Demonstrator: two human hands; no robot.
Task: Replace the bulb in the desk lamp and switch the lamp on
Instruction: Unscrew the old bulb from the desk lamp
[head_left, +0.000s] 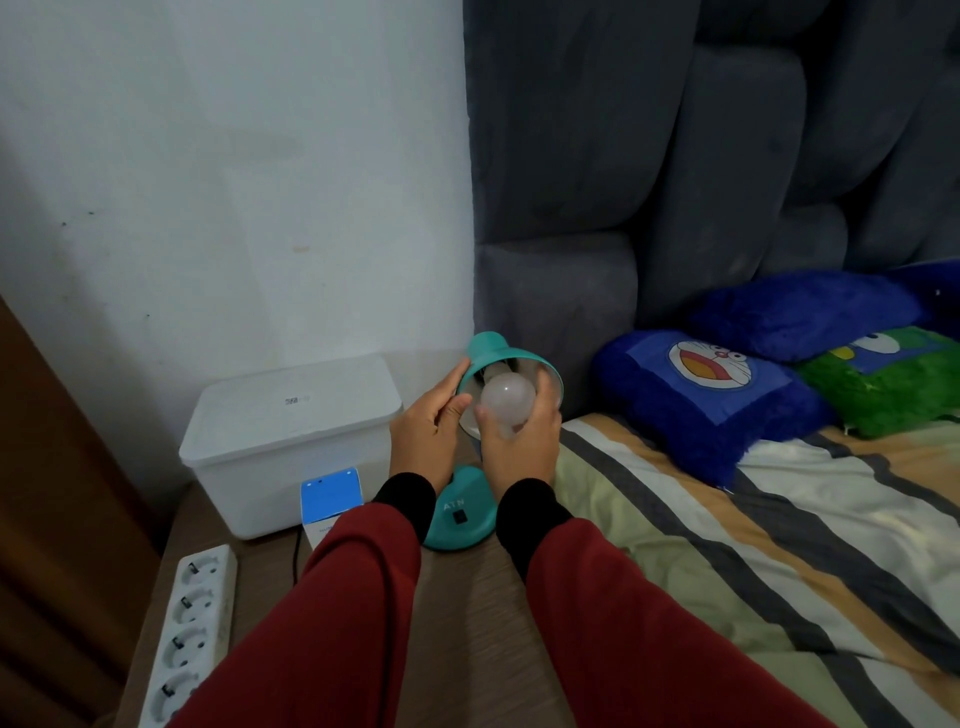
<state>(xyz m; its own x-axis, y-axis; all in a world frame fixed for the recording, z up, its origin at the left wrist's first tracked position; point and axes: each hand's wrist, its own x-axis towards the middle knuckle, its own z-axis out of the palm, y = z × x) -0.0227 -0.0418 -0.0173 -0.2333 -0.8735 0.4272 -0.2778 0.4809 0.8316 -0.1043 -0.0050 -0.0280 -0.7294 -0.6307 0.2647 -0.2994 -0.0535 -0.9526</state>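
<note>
Near the middle of the frame, the fingers of the right hand (522, 436) wrap around a frosted white bulb (507, 399), thumb on its left side and the other fingers curled round its right, so the bulb is grasped at the mouth of the teal lamp shade (506, 358). The bulb's neck points into the shade; whether it sits in the socket cannot be told, since the base is hidden in shadow. Just left of it, the left hand (428, 434) holds the shade's rim, thumb tip against the lower left edge and fingers behind the outside of the cone. The shade is tilted with its open mouth facing the camera.

Below the hands, between the two wrists, lies the teal lamp base (460, 512), with the letters ATN and a small dark rocker switch (459, 517) on top. Both forearms wear red sleeves with black cuffs and rise from the bottom edge of the frame.

The base stands on a wooden bedside table (467, 623). To its left a blue-and-white bulb box (331, 493) stands just in front of a white lidded plastic container (291, 436). At the lower left a white power strip (189, 631) lies along the table's edge. On the right side of the frame a striped bedsheet (727, 545) covers a bed, with blue cartoon pillows (711, 395) and a green one (883, 389) against a grey padded headboard (675, 156).
</note>
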